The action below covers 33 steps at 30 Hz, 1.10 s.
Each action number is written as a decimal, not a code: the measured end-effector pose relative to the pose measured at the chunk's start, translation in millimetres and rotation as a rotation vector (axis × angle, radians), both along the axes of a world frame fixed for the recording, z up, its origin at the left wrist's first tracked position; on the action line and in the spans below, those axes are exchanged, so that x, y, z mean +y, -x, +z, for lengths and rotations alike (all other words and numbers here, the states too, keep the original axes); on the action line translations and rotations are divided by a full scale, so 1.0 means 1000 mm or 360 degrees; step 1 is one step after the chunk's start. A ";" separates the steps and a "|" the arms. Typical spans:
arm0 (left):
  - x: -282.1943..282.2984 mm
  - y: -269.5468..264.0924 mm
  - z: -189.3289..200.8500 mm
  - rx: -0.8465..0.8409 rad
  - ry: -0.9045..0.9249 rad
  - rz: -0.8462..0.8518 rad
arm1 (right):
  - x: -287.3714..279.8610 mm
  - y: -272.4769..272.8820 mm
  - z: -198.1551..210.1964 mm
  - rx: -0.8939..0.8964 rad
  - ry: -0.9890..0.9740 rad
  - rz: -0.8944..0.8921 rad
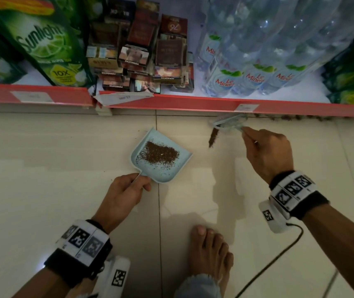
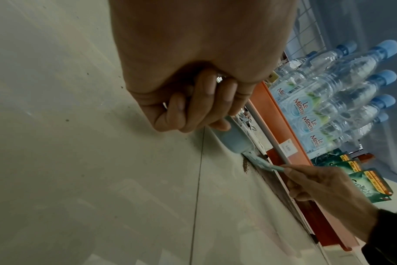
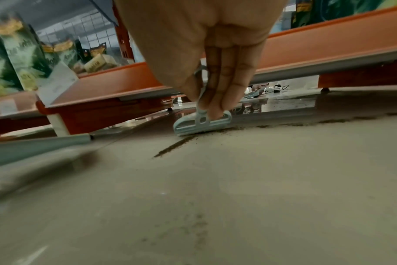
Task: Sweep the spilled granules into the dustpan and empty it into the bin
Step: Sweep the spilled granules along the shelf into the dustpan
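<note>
A left hand (image 1: 126, 194) grips the handle of a light-blue dustpan (image 1: 161, 157) holding brown granules (image 1: 161, 153), while the right hand (image 1: 267, 151) pinches a small brush (image 1: 227, 122) against the tiled floor (image 1: 42, 168) beside the red shelf edge (image 1: 193, 103).

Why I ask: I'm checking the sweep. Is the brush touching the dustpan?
Apart. The head view shows bare floor tile between the brush, held by the right hand, and the dustpan, held by the left hand.
</note>
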State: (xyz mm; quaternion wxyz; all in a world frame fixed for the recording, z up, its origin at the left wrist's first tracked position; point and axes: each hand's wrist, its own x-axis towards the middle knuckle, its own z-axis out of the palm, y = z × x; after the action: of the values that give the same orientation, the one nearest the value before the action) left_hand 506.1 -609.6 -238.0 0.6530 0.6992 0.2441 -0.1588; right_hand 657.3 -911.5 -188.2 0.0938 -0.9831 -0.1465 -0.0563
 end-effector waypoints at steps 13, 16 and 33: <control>0.017 0.013 -0.003 0.0055 -0.0044 0.0061 | 0.163 -0.014 -0.033 0.0378 -0.0672 0.0116; 0.019 0.015 -0.003 0.0048 -0.0061 0.0086 | 0.146 -0.016 -0.033 0.0336 -0.0333 0.0290; -0.002 0.004 -0.008 -0.0039 -0.0024 -0.0080 | 0.044 -0.014 0.013 0.0304 -0.0411 0.0636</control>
State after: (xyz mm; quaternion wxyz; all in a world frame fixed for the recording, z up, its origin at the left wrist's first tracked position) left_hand 502.0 -611.8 -245.6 0.6464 0.7119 0.2195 -0.1649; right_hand 671.0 -867.1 -174.8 0.2412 -0.9154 -0.3199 0.0383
